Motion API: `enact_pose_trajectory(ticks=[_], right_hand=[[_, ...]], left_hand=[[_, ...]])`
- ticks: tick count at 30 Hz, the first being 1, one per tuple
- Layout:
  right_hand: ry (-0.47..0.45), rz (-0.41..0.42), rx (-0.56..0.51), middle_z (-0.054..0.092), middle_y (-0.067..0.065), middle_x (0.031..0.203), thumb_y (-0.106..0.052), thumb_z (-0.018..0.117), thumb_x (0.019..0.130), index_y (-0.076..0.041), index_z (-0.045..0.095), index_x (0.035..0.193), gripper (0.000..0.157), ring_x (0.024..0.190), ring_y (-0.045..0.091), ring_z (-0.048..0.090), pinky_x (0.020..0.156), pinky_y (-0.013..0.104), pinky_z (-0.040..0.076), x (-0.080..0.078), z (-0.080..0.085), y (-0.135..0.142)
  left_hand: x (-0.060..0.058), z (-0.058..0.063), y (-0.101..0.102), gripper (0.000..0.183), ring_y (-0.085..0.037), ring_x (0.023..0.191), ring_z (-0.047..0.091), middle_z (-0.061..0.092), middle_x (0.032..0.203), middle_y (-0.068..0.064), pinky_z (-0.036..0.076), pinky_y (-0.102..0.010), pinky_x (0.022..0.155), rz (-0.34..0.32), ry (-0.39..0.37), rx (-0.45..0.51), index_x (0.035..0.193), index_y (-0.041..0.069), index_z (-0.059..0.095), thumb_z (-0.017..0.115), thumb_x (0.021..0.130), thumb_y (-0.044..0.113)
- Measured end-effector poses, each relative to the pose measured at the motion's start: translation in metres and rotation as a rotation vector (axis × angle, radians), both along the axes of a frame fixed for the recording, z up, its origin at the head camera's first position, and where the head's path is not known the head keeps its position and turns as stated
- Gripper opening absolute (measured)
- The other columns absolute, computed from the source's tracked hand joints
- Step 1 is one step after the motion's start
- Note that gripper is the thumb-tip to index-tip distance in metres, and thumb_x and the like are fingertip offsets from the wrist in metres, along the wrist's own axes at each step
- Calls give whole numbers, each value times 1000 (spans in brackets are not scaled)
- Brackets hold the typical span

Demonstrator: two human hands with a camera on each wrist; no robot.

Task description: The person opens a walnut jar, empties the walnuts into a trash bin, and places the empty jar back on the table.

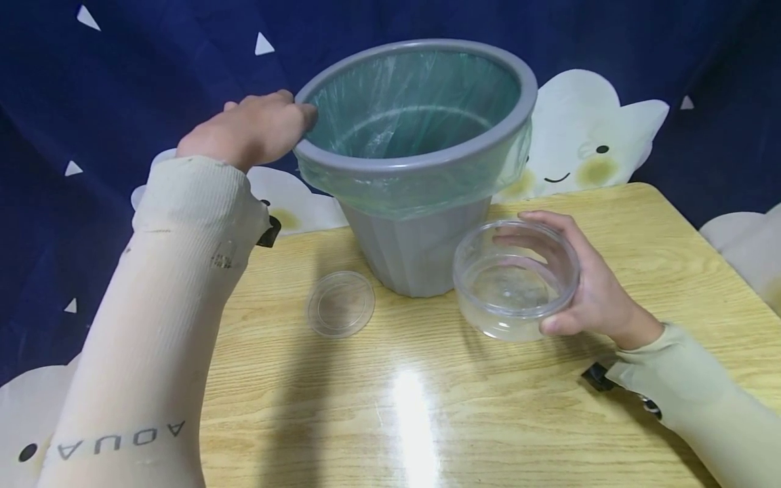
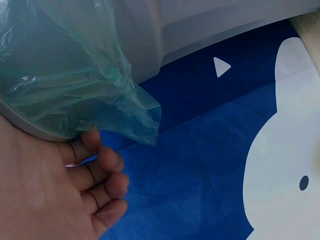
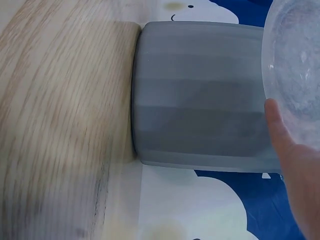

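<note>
A grey trash can (image 1: 415, 251) lined with a thin green plastic bag (image 1: 403, 190) stands at the back of the table. My left hand (image 1: 250, 129) grips its rim on the left side; in the left wrist view the fingers curl under the rim beside the loose bag edge (image 2: 145, 120). In my right hand (image 1: 592, 291) is a round clear plastic container (image 1: 512, 325), held by its side with thumb and fingers, just right of the can and in front of it. No lid covers the container. A round clear lid (image 1: 339, 305) lies flat on the table, left of the can's base.
The wooden table (image 1: 500, 420) has its back edge close behind the can. Behind it hangs a dark blue curtain (image 1: 183, 61) with white triangles and cloud faces.
</note>
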State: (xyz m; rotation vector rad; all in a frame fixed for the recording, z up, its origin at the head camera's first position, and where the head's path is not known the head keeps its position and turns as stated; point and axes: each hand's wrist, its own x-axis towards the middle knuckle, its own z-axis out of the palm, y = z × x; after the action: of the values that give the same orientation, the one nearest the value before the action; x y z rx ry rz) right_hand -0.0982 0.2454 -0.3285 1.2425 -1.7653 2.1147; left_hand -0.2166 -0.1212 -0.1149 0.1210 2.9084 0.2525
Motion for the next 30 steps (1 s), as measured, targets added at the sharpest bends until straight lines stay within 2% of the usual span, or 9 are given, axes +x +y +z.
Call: enact_pose_trajectory(ticks=[3,7,10,14,17,23,30], right_hand=[[-7,5,15,49,25,153,-8,97,63,11,25,154,117,144,30,51,117,32,47,0,0,-1],[-3,-10,48,49,24,153,-10,98,62,12,25,154,119,143,29,52,117,30,46,0,-2,-1],[-19,-39,85,49,23,153,-10,98,60,11,24,154,121,143,27,52,117,28,44,0,-4,-1],[-61,-84,149,50,22,153,-9,99,56,9,26,154,123,142,24,53,117,25,42,0,-8,-3],[-59,-96,186,51,22,152,-12,100,56,8,28,154,123,141,23,54,118,23,40,-1,-11,-5],[-28,-85,223,53,21,151,-18,101,59,8,28,153,122,141,19,54,119,22,38,-3,-18,-8],[-50,-62,226,52,20,151,-11,101,55,8,24,154,126,140,19,55,120,21,38,-3,-24,-8]], left_hand=[[1,0,-1,68,-51,155,16,49,141,-16,17,-78,118,5,-1,0,153,12,36,15,105,55],[0,0,-2,67,-49,154,19,51,138,-16,15,-77,120,-7,4,6,153,12,37,15,105,54],[0,1,-2,68,-48,156,16,51,139,-16,12,-78,121,-6,3,10,153,12,37,15,105,54],[-1,0,-3,66,-48,151,24,52,133,-15,20,-78,116,6,-2,8,150,12,39,15,105,55],[-1,0,-4,65,-47,147,27,53,129,-14,23,-77,114,3,-6,7,149,12,39,15,105,54],[-2,0,-5,65,-47,144,29,53,130,-15,24,-76,114,-3,-4,5,148,12,39,15,105,54],[-3,1,-4,64,-48,147,28,52,135,-15,22,-76,116,-9,0,-5,147,12,40,15,105,54]])
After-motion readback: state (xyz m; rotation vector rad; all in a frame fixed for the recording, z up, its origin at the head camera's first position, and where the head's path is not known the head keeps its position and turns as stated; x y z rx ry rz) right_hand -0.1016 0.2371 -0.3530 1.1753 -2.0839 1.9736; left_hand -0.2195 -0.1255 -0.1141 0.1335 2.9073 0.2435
